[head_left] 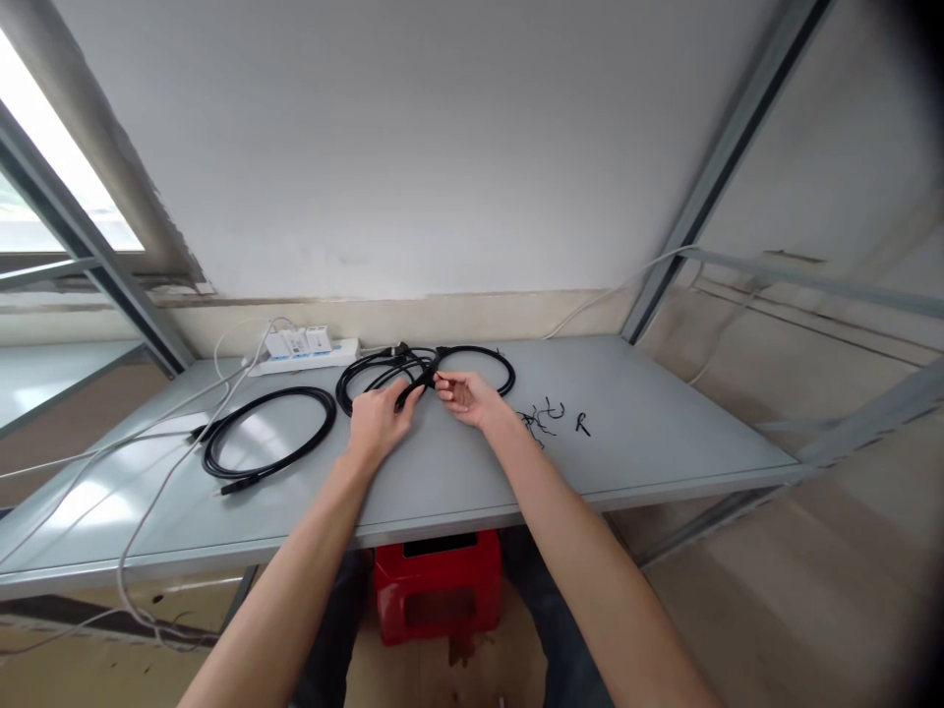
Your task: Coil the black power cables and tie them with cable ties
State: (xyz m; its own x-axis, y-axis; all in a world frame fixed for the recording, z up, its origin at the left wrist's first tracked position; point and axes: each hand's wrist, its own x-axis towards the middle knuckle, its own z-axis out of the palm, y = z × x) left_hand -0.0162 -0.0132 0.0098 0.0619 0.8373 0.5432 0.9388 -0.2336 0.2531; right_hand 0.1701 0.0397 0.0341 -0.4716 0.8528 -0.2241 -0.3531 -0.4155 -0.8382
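On the grey shelf, my left hand (pixel 382 421) is closed around a bundled part of a coiled black cable (pixel 512 372). Close beside it, my right hand (pixel 464 395) has its fingers curled and pinched against the same bundle. Whatever is between those fingertips is too small to make out. Another black cable coil (pixel 343 382) lies behind my left hand, partly overlapped by the held bundle. Further left rests a separate black cable coil (pixel 329 405) with its plug end toward the front edge. Several thin black ties (pixel 544 418) lie loose to the right of my right wrist.
A white power strip (pixel 306 358) with chargers stands against the wall at the back left. White cords (pixel 166 462) run across the shelf's left side and over its edge. Metal posts (pixel 675 258) frame the shelf (pixel 664 423). Below it is a red stool (pixel 439 587).
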